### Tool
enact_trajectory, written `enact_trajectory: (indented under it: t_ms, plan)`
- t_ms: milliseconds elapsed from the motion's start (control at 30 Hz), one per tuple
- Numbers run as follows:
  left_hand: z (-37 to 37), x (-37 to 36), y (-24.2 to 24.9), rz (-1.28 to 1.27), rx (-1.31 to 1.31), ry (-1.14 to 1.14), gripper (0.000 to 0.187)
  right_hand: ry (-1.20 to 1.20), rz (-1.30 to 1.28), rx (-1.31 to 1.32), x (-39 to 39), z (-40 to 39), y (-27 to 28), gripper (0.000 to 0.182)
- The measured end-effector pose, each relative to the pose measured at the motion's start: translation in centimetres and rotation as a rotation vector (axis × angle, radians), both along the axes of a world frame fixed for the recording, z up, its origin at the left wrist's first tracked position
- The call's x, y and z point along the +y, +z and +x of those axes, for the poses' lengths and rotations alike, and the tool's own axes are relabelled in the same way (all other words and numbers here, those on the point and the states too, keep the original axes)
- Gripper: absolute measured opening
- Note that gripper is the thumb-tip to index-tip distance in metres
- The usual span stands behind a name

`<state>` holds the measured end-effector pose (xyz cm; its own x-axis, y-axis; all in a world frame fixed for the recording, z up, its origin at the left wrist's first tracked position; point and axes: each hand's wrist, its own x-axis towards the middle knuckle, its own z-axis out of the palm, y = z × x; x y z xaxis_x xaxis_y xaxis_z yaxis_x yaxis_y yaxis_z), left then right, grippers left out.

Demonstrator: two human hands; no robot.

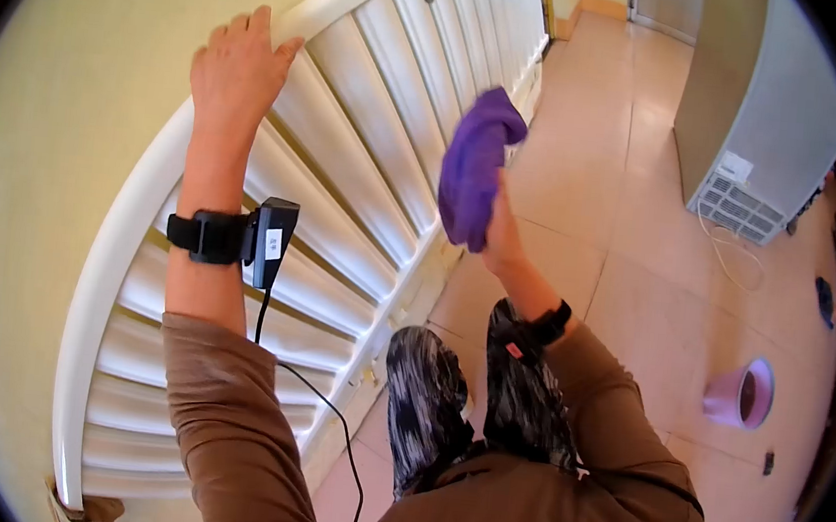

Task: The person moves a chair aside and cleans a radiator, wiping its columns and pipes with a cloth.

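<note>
My left hand rests on the top rail of a white slatted panel that leans at the yellow wall. Its fingers are slightly apart and nothing is in them. A black strap with a small dark box sits on the left forearm, and a cable hangs from it. In my right hand is a purple cloth, bunched and held up in front of the panel's lower part. The cloth hides most of the right fingers.
A grey appliance with a vent and a loose cord stands at the upper right. A pink bucket is on the tiled floor at the right, with a small dark object near it. Dark furniture lines the right edge.
</note>
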<state>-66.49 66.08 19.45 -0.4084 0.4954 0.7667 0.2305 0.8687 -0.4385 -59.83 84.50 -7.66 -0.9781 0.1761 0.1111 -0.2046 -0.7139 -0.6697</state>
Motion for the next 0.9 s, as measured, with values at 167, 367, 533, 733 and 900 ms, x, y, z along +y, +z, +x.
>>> enact_trajectory:
  t_ms: [167, 367, 533, 733, 900]
  plan:
    - [-0.9, 0.7, 0.5, 0.038, -0.322, 0.387, 0.062, -0.379, 0.578, 0.42, -3.6, -8.7, 6.1, 0.059]
    - [-1.6, 0.5, -1.2, 0.02, -0.025, 0.321, 0.052, -0.808, 1.05, 0.427, -6.6, -15.9, 10.7, 0.065]
    - [-2.5, 0.0, -2.2, -0.05, 0.135, 0.273, 0.05, -1.115, 1.052, 0.438, -7.0, -17.5, 13.4, 0.064]
    - [0.6, 3.7, -2.5, 0.095, 0.111, 0.476, 0.041, -1.112, 0.984, 0.468, -6.4, -18.4, 9.9, 0.056]
    - [0.9, 1.2, -4.2, 0.068, 0.226, 0.369, 0.041, -0.958, 0.98, 0.298, -6.7, -17.5, -0.4, 0.054]
